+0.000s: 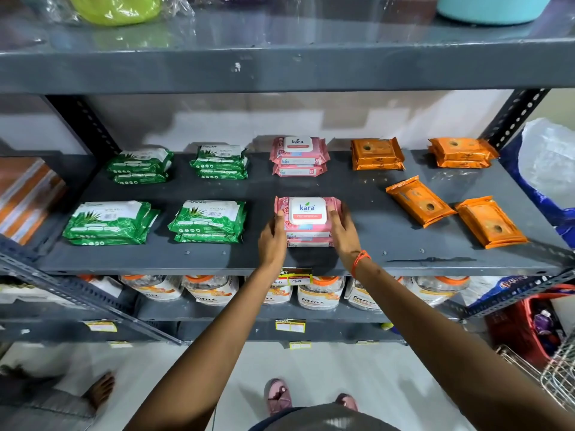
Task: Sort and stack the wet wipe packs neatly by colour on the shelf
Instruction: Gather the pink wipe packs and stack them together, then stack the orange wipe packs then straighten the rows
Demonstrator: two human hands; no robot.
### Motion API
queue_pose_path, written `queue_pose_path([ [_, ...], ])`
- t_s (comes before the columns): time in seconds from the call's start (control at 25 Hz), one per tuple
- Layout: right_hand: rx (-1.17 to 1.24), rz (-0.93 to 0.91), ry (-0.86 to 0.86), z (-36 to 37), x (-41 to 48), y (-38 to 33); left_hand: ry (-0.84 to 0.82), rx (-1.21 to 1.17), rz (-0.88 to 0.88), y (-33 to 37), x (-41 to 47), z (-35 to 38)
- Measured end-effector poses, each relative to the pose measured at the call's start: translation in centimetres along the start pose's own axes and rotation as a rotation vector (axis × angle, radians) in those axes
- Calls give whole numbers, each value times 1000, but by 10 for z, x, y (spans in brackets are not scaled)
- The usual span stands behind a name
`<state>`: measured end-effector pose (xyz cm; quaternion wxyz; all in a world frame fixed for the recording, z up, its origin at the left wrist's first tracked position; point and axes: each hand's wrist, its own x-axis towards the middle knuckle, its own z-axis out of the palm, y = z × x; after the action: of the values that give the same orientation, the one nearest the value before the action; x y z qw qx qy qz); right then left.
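On the grey metal shelf (pixel 357 194) wet wipe packs lie grouped by colour. Green stacks fill the left: two in front (pixel 109 223) (pixel 209 220) and two at the back (pixel 140 166) (pixel 219 161). A pink stack (pixel 298 155) stands at the back middle. In front of it is a second pink stack (pixel 308 220); my left hand (pixel 273 236) presses its left side and my right hand (pixel 342 230) its right side. Orange stacks (pixel 377 154) (pixel 462 152) sit at the back right. Two orange packs (pixel 418 200) (pixel 490 220) lie askew at the front right.
The shelf above carries a green plastic item (pixel 115 7) and a teal tub (pixel 488 7). Jars with orange lids (pixel 317 293) line the shelf below. A red basket (pixel 529 325) and a wire basket (pixel 560 371) stand at the right. Another person's foot (pixel 99 390) is on the floor at the left.
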<state>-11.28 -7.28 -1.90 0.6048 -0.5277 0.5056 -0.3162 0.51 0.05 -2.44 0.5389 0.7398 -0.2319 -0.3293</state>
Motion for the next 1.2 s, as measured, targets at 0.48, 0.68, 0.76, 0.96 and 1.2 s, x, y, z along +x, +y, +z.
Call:
queue_pose_path([
  [0.48, -547, -252, 248, -56, 27, -22, 346, 438, 457, 15, -3, 6],
  [0.68, -1125, -164, 360, -168, 61, -20, 292, 813, 801, 23, -45, 77],
  [0.76, -1218, -112, 254, -191, 64, -15, 210, 886, 866, 11, -58, 110],
  [0.96, -1345, -279, 54, -209, 68, -6, 18, 956, 749, -17, -69, 154],
  [1.2, -1145, -200, -321, -228, 77, -23, 12, 1137, 629, -27, -73, 151],
])
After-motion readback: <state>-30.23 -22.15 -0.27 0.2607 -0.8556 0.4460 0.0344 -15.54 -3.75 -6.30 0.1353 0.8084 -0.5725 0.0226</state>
